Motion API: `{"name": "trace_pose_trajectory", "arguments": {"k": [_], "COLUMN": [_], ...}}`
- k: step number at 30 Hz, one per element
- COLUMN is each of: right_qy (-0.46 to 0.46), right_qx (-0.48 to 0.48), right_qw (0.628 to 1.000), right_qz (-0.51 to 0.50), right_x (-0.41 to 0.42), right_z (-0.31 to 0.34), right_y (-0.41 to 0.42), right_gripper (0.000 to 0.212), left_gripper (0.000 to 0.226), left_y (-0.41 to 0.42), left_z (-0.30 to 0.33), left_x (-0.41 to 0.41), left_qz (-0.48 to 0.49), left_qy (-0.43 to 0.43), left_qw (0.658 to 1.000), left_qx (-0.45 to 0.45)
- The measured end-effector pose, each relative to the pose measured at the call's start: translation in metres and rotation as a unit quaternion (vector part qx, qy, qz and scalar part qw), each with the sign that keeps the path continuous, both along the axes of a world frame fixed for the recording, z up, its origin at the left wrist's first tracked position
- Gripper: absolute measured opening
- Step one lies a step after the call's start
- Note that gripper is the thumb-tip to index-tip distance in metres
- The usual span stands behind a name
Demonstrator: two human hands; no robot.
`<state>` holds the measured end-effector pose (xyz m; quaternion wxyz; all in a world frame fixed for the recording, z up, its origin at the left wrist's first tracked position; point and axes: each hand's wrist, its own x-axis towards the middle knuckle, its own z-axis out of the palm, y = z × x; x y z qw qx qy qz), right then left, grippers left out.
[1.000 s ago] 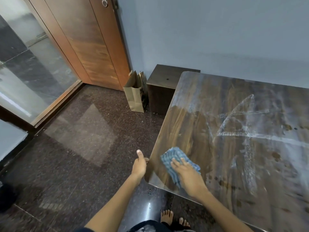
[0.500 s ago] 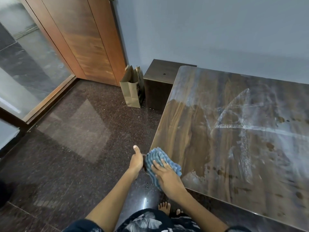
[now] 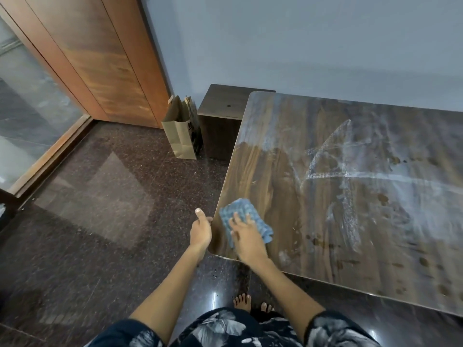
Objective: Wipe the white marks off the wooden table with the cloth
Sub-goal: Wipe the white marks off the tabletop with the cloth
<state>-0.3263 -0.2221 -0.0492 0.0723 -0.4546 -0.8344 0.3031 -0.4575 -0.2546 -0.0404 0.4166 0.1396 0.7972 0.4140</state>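
Cloth (image 3: 244, 220) sits at tabletop (image 3: 288, 156) near-left corner, our right hand (image 3: 246, 236) w/ flat fingers pressing it; left hand (image 3: 201, 230) grips the edge. Risk: white marks (image 3: 348, 176) just smear.

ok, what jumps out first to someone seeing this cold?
The big white marks smeared across the middle and right of the wooden table, a triangle-like scrawl crossed by long streaks. Next, the blue cloth at the table's near left corner, pressed flat under the right hand, while the left hand grips the table edge beside it. Also a brown paper bag standing on the dark floor by the wooden door.
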Motion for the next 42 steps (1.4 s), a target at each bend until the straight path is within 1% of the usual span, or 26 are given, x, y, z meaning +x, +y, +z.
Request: {"name": "trace_pose_trajectory", "arguments": {"k": [2,3,5,7,9,12,15,17,19,22,24,26,28,30,32,34,37,39,42], "right_qy": [0.011,0.013,0.022,0.024,0.019,0.017,0.000,-0.006,-0.005,-0.004,-0.001,0.008,0.006,0.009,0.013,-0.003,-0.032,-0.039,-0.036], "right_qx": [0.007,0.012,0.007,-0.006,-0.011,-0.014,-0.016,-0.022,-0.030,-0.038,-0.032,-0.024,-0.026,-0.028,-0.028,-0.016,-0.004,0.001,0.018], "right_qw": [0.998,0.997,0.996,0.998,1.000,0.991,0.965,0.955,0.959,0.984,0.994,0.997,0.997,0.996,0.991,0.984,0.977,0.978,0.991], "right_qz": [0.063,0.079,0.084,0.057,-0.005,-0.134,-0.260,-0.297,-0.280,-0.172,-0.103,-0.068,-0.066,-0.089,-0.134,-0.178,-0.210,-0.206,-0.127], "right_x": [0.001,0.008,0.032,0.064,0.097,0.135,0.137,0.119,0.092,0.061,0.061,0.078,0.102,0.123,0.134,0.138,0.124,0.103,0.066], "right_z": [-0.006,-0.008,-0.014,-0.018,-0.017,-0.010,-0.002,0.002,0.003,0.001,-0.001,-0.006,-0.008,-0.007,-0.004,-0.001,0.004,0.006,0.004], "right_y": [-0.015,-0.018,-0.021,-0.019,-0.010,0.024,0.070,0.095,0.108,0.105,0.094,0.085,0.084,0.097,0.125,0.166,0.229,0.268,0.298], "right_gripper": [0.043,0.044,0.046,0.043,0.042,0.041,0.042,0.041,0.042,0.044,0.045,0.045,0.045,0.044,0.044,0.046,0.050,0.049,0.045], "left_gripper": [0.072,0.070,0.064,0.055,0.050,0.052,0.050,0.049,0.047,0.045,0.046,0.048,0.051,0.053,0.053,0.053,0.052,0.052,0.054], "left_y": [0.003,0.005,0.009,0.014,0.020,0.030,0.040,0.047,0.057,0.073,0.088,0.103,0.116,0.129,0.143,0.160,0.187,0.211,0.248], "left_z": [0.001,0.002,0.002,0.004,0.003,-0.002,-0.006,-0.007,-0.008,-0.008,-0.007,-0.006,-0.006,-0.008,-0.009,-0.010,-0.011,-0.013,-0.017], "left_x": [0.004,0.006,0.013,0.022,0.030,0.042,0.054,0.060,0.064,0.067,0.067,0.067,0.068,0.070,0.072,0.076,0.078,0.079,0.079], "left_qz": [-0.011,-0.017,-0.033,-0.055,-0.095,-0.196,-0.278,-0.312,-0.344,-0.396,-0.413,-0.413,-0.413,-0.417,-0.424,-0.430,-0.433,-0.429,-0.418], "left_qy": [0.022,0.034,0.060,0.096,0.135,0.191,0.232,0.245,0.253,0.269,0.271,0.276,0.287,0.299,0.308,0.321,0.345,0.360,0.381], "left_qw": [1.000,0.999,0.997,0.993,0.985,0.962,0.932,0.917,0.904,0.877,0.869,0.867,0.864,0.858,0.851,0.844,0.832,0.828,0.825], "left_qx": [0.010,0.015,0.033,0.049,0.050,0.022,0.020,0.027,0.026,0.026,0.033,0.032,0.025,0.020,0.017,0.013,0.000,-0.008,-0.014]}}
